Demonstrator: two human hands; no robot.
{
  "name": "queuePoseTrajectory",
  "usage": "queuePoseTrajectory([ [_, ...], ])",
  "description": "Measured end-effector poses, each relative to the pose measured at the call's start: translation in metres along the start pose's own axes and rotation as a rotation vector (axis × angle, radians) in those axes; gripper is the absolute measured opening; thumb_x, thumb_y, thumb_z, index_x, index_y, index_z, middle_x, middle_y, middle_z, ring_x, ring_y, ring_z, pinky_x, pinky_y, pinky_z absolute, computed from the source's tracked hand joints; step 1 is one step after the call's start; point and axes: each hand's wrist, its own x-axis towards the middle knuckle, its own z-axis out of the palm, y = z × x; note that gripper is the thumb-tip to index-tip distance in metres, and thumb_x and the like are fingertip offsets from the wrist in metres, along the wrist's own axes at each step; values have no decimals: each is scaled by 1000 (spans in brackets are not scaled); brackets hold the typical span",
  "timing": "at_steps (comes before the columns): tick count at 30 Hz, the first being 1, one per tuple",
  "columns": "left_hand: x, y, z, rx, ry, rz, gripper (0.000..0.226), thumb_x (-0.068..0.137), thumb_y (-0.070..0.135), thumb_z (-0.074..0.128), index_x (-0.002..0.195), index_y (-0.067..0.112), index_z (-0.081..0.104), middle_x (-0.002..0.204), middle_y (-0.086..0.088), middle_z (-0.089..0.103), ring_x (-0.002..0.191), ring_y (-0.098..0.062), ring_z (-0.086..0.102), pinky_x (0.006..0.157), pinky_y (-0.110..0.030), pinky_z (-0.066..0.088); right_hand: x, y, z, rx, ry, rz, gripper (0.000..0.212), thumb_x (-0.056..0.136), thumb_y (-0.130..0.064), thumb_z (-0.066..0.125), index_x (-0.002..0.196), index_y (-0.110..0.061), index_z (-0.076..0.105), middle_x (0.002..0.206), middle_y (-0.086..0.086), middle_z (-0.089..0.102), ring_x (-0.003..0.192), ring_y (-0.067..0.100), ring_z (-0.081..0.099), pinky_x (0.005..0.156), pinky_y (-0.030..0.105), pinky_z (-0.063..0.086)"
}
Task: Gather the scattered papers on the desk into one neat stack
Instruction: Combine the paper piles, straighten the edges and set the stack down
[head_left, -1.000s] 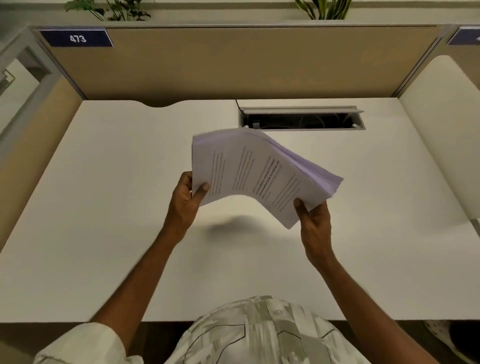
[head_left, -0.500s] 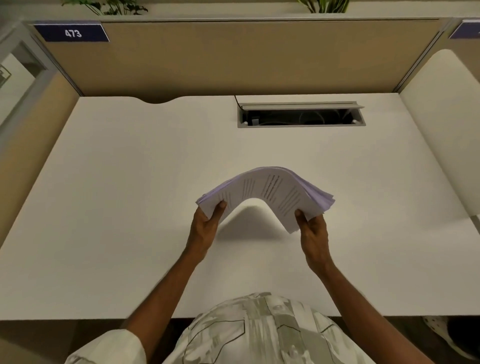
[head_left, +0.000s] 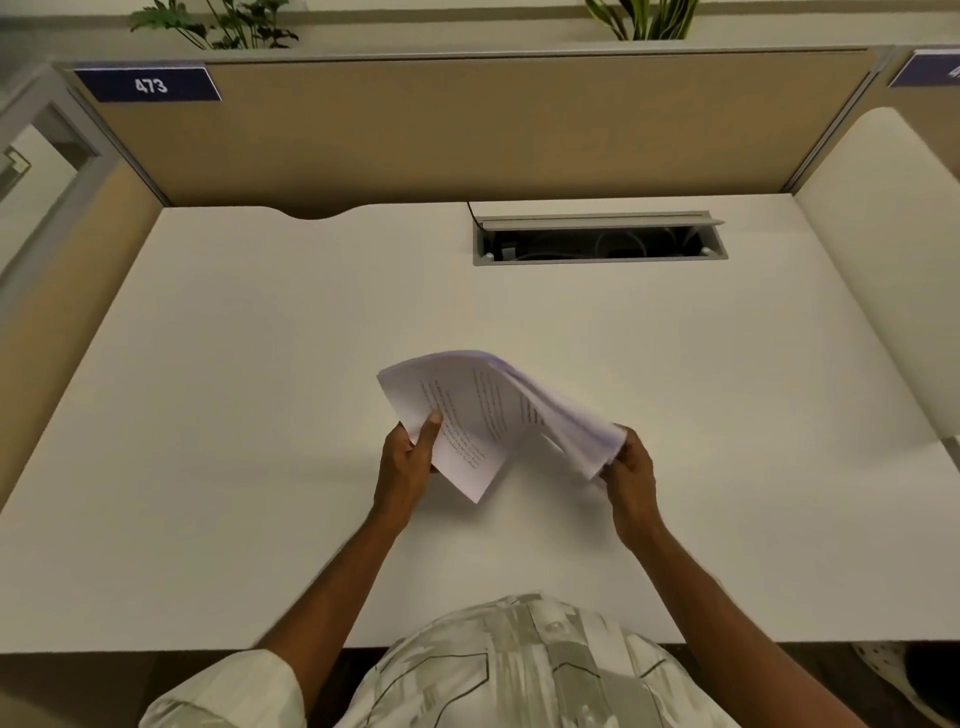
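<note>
A bundle of printed white papers is held in the air just above the middle of the white desk. My left hand pinches its left edge, thumb on top. My right hand grips the right edge, where the sheets fan apart and droop. The bundle arches upward between the two hands, and one loose corner hangs down toward the desk. No other loose sheets show on the desk.
An open cable tray is sunk into the desk at the back right. Tan partition panels wall the back and left side, with a "473" label. A white rounded panel stands at the right.
Both hands brought the papers down from chest height toward the desk. The bundle bowed upward, and now its right side fans and droops while my left hand sits further left.
</note>
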Motion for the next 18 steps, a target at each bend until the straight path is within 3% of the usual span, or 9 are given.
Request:
queuePoseTrajectory([
  [3, -2, 0, 2, -50, 22, -41, 24, 100, 35, 57, 123, 28, 57, 108, -2, 74, 94, -23, 75, 68, -36, 64, 9, -4, 3, 174, 65, 112, 31, 99, -23, 68, 126, -10, 61, 120, 8, 73, 115, 30, 69, 90, 41, 59],
  [7, -12, -3, 11, -203, 25, -120, 25, 98, 34, 61, 124, 34, 60, 116, 3, 74, 101, -18, 73, 80, -43, 63, 9, -10, 16, 383, 103, 252, 44, 94, -19, 74, 133, -7, 59, 123, 5, 72, 127, 29, 63, 98, 40, 54],
  [12, -32, -10, 31, -326, -8, -169, 37, 98, 32, 62, 135, 31, 57, 118, 3, 75, 104, -18, 73, 81, -42, 62, -3, -9, 42, 457, -122, 457, 40, 99, -3, 63, 138, -9, 60, 130, 12, 72, 124, 33, 65, 107, 49, 52],
  [15, -35, -13, 31, -373, -55, -215, 41, 96, 26, 64, 136, 28, 56, 122, 0, 73, 106, -19, 72, 79, -39, 62, -4, -15, 46, 406, -112, 348, 41, 98, 6, 59, 134, -12, 58, 130, 8, 72, 120, 32, 68, 95, 50, 60],
  [18, -21, -8, 12, -339, -81, -192, 45, 92, 14, 70, 135, 21, 59, 126, -3, 72, 115, -26, 68, 85, -40, 60, -7, -23, 38, 213, -85, 111, 35, 100, -3, 62, 133, -13, 54, 132, 6, 70, 119, 31, 69, 96, 56, 58],
])
